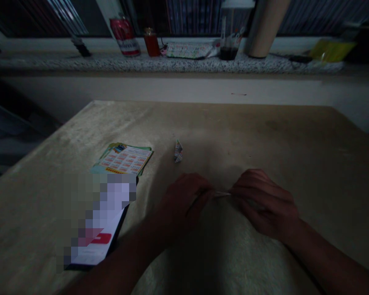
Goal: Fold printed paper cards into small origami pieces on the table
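Note:
Between my two hands a small, thin piece of folded paper (222, 194) is pinched just above the tabletop. My left hand (187, 196) grips its left end, with the fingers closed. At the right end, my right hand (264, 203) holds it between thumb and fingertips. Most of the paper is hidden by the fingers, so its full shape does not show. Beyond my left hand lies a small folded paper piece (178, 151) with a printed pattern, pointed at the top. Neither hand touches it.
A stack of printed cards (126, 159) lies at the left, above a lit phone or tablet (92, 259), partly blurred out. On the granite sill (187, 63) stand a red can (125, 37), an orange-red jar (152, 43), a cup of dark drink (229, 41) and a tall cylinder (266, 28).

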`<action>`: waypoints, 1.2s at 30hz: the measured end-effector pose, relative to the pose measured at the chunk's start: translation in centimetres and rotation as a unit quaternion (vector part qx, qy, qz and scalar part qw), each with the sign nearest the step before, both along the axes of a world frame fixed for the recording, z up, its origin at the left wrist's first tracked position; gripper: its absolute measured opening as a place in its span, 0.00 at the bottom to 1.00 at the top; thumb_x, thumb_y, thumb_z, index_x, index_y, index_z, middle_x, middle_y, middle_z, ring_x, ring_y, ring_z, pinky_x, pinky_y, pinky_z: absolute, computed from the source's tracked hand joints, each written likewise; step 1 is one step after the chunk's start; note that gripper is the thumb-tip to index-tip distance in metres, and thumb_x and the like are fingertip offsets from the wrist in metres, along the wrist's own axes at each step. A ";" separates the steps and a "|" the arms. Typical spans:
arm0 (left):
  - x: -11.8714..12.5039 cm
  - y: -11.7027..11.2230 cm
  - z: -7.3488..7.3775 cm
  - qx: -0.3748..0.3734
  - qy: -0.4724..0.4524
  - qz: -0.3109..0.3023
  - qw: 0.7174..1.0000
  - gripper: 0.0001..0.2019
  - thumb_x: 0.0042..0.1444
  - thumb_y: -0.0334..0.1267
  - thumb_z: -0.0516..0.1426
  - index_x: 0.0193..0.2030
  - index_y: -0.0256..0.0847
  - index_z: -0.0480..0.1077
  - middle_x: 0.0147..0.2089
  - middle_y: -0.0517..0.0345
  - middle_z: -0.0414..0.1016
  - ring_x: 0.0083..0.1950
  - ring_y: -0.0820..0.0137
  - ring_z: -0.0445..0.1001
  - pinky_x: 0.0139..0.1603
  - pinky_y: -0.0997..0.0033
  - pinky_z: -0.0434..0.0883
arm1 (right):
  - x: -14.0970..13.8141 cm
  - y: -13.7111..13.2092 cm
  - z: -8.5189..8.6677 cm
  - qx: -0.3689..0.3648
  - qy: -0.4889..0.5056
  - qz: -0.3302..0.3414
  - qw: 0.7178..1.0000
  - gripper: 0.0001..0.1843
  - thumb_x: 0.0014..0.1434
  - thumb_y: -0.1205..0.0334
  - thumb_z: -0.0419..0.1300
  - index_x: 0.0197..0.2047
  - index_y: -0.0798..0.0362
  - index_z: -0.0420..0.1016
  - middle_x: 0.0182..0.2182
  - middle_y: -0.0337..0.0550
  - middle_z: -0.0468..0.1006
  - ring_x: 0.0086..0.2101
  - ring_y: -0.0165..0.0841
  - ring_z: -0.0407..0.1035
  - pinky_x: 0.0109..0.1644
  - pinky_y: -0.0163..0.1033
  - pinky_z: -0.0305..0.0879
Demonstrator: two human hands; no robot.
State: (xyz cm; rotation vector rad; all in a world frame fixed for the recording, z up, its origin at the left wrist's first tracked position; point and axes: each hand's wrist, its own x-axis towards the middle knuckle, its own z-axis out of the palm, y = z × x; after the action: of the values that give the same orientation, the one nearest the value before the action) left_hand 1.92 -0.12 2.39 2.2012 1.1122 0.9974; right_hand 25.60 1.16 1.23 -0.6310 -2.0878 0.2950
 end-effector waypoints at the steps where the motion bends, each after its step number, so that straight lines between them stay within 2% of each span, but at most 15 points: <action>1: 0.2 -0.2 0.2 -0.002 -0.012 0.002 1.000 0.02 0.66 0.31 0.57 0.41 0.40 0.72 0.38 0.60 0.76 0.39 0.71 0.74 0.42 0.71 0.69 | -0.1 -0.2 0.3 0.010 0.008 -0.012 1.000 0.17 0.58 0.78 0.63 0.48 0.53 0.76 0.35 0.46 0.80 0.35 0.37 0.75 0.41 0.50 0.72; 6: 1.3 -0.8 0.8 0.090 -0.014 -0.020 0.996 0.01 0.60 0.30 0.61 0.39 0.37 0.73 0.34 0.57 0.77 0.36 0.69 0.74 0.42 0.66 0.69 | -1.0 -1.1 1.5 0.049 -0.007 -0.087 0.995 0.14 0.57 0.75 0.63 0.44 0.50 0.75 0.30 0.41 0.81 0.30 0.36 0.76 0.41 0.49 0.74; 8: 1.8 -0.9 0.9 0.133 0.008 -0.011 0.991 0.01 0.59 0.30 0.61 0.37 0.36 0.73 0.32 0.56 0.77 0.34 0.69 0.73 0.41 0.64 0.69 | -1.2 -1.4 1.8 0.066 -0.025 -0.106 0.992 0.11 0.57 0.74 0.64 0.42 0.50 0.76 0.29 0.40 0.81 0.28 0.34 0.76 0.40 0.48 0.73; 12: 2.7 -0.8 1.4 0.191 0.063 0.020 0.979 0.07 0.58 0.30 0.60 0.29 0.36 0.73 0.26 0.57 0.75 0.29 0.69 0.69 0.36 0.63 0.66 | -1.4 -1.8 2.1 0.086 -0.097 -0.114 0.985 0.05 0.61 0.70 0.64 0.37 0.50 0.76 0.28 0.38 0.82 0.26 0.31 0.74 0.40 0.46 0.70; 16: 3.0 -0.6 1.8 0.201 0.087 0.036 0.975 0.08 0.55 0.30 0.60 0.24 0.37 0.72 0.24 0.58 0.73 0.28 0.70 0.69 0.35 0.63 0.65 | -1.5 -2.1 2.4 0.106 -0.146 -0.114 0.977 0.04 0.64 0.68 0.62 0.37 0.51 0.77 0.28 0.38 0.83 0.26 0.31 0.75 0.42 0.46 0.68; 23: 1.5 0.2 1.4 0.203 0.101 0.074 0.971 0.07 0.52 0.31 0.59 0.24 0.39 0.69 0.24 0.60 0.72 0.27 0.70 0.69 0.36 0.63 0.65 | -1.0 -2.2 2.8 0.129 -0.136 -0.138 0.972 0.03 0.60 0.68 0.67 0.37 0.52 0.77 0.27 0.39 0.83 0.26 0.31 0.76 0.40 0.46 0.67; 26: 0.9 0.5 1.8 0.196 0.105 0.096 0.970 0.06 0.51 0.30 0.58 0.24 0.39 0.69 0.24 0.61 0.73 0.27 0.70 0.70 0.36 0.64 0.66 | -0.3 -2.0 2.3 0.143 -0.147 -0.162 0.965 0.05 0.59 0.65 0.68 0.39 0.51 0.77 0.28 0.39 0.84 0.26 0.34 0.77 0.40 0.48 0.67; 30: 0.8 0.6 2.5 0.209 0.117 0.122 0.963 0.06 0.52 0.31 0.58 0.25 0.39 0.70 0.25 0.59 0.75 0.27 0.69 0.72 0.35 0.64 0.67 | 0.0 -1.9 2.0 0.135 -0.144 -0.157 0.968 0.09 0.57 0.66 0.70 0.40 0.50 0.76 0.30 0.39 0.84 0.26 0.35 0.77 0.39 0.48 0.67; 36: -0.5 1.0 2.5 0.200 0.128 0.143 0.961 0.05 0.53 0.30 0.57 0.27 0.40 0.71 0.27 0.59 0.76 0.29 0.68 0.73 0.36 0.64 0.68 | 0.0 -1.8 3.3 0.118 -0.110 -0.175 0.971 0.08 0.59 0.70 0.67 0.39 0.48 0.76 0.29 0.38 0.83 0.26 0.35 0.77 0.39 0.48 0.68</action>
State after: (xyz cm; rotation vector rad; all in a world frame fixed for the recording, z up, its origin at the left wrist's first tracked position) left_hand 1.44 0.89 4.94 2.6002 1.4876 1.1648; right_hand 25.55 -0.67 4.50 -0.9002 -2.1284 -0.2304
